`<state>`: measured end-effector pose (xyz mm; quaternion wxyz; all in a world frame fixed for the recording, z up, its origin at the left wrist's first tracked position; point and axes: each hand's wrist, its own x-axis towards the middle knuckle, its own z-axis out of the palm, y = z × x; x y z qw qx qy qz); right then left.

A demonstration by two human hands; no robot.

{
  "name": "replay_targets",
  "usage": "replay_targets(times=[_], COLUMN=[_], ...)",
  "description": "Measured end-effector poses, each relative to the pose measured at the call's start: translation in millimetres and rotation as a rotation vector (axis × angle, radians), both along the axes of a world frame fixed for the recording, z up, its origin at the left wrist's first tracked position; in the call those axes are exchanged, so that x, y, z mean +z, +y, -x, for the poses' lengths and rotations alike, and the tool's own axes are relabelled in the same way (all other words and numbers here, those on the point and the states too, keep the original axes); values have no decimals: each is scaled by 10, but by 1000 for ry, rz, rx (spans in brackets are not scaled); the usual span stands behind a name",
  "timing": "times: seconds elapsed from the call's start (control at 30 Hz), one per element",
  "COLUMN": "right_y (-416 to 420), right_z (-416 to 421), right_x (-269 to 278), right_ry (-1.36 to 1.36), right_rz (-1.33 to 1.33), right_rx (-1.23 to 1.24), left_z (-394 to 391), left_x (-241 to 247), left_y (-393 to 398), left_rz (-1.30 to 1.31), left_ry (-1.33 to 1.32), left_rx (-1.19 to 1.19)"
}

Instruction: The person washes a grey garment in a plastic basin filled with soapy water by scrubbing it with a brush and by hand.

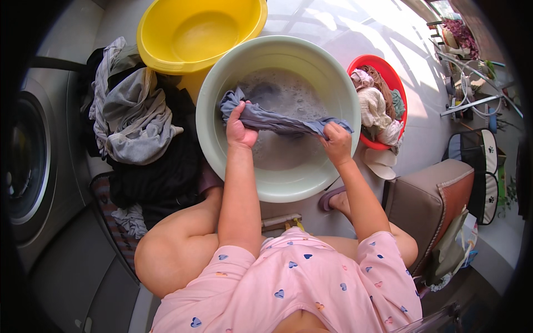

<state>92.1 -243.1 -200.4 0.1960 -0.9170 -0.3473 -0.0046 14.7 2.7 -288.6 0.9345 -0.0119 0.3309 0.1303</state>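
Observation:
A blue-grey wet garment (283, 120) is stretched sideways between my two hands, above a large pale green plastic basin (277, 191). My left hand (242, 127) grips it near its left end, thumb on top, with a bunched part beyond the thumb. My right hand (336, 139) is closed on the cloth near its right end, close to the basin's right wall. Cloudy, sudsy water (281, 156) lies in the basin, and a darker bit of cloth shows in it behind the garment. The fingers under the cloth are partly hidden.
A yellow basin (204, 37) stands behind left. Grey clothes (139, 120) and black clothes (166, 179) are heaped at left, beside a front-loading washing machine (46, 154). At right are a red basin (377, 145) of clothes, white slippers (381, 160) and a brown padded seat (420, 195).

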Motion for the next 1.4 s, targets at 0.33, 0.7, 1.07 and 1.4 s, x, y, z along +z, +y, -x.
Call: replay_targets(times=[0.33,0.7,1.07,1.4], right_y=[249,168,1103,377], right_z=[435,188,726,-132], right_x=[-708,-1740,-570,-1057], right_ry=[105,1389,244,337], right_rz=[406,-655,-568,16], right_rx=[49,-534,67,-650], left_z=[143,158,312,199], left_x=[-154,-100,-485,-424], left_y=[-62,-419,-770,-734], left_rz=[-246,50,279,61], left_ry=[339,440,-457,540], left_rx=[-57,-379,-263,-403])
